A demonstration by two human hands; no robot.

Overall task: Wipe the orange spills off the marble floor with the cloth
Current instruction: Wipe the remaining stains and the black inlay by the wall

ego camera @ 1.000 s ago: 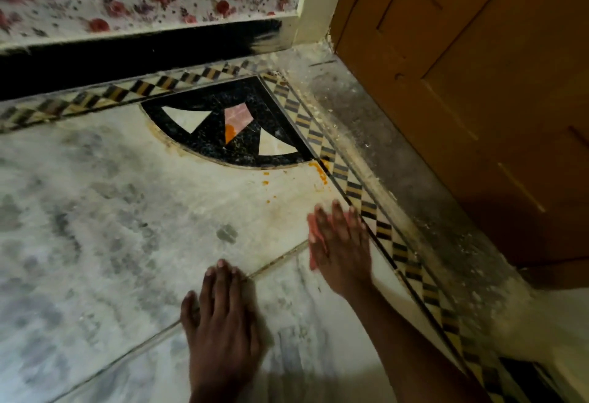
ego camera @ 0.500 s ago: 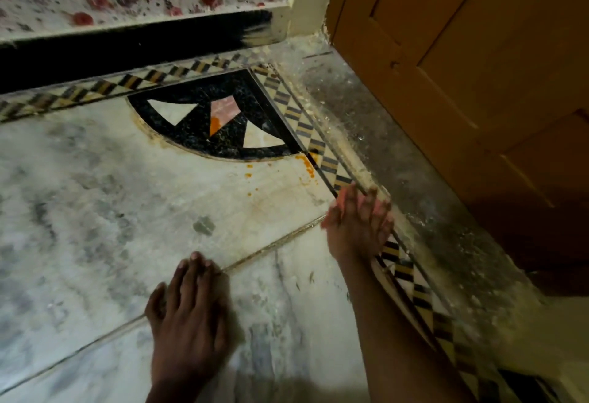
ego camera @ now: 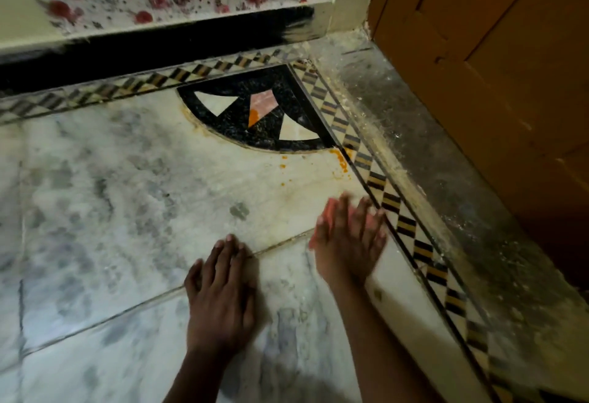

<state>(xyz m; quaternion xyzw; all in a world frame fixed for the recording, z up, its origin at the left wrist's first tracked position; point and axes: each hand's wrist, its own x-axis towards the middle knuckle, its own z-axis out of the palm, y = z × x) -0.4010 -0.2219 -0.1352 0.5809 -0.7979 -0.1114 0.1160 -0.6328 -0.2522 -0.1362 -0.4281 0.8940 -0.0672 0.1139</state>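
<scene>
My right hand lies flat and blurred on the marble floor, pressing a pinkish cloth whose edge shows past the fingers on the left. Orange spills streak the marble just beyond it, by the patterned border. Small orange drops sit near the black inlay. An orange patch marks the inlay's pink piece. My left hand rests palm down on the marble, fingers spread, holding nothing.
A black quarter-circle inlay fills the floor corner. A dusty grey sill runs along a brown wooden door on the right. A black skirting under flowered wallpaper closes the far side.
My right hand with the cloth slid right onto the patterned border, then came back left onto the marble. My left hand has stayed planted.
</scene>
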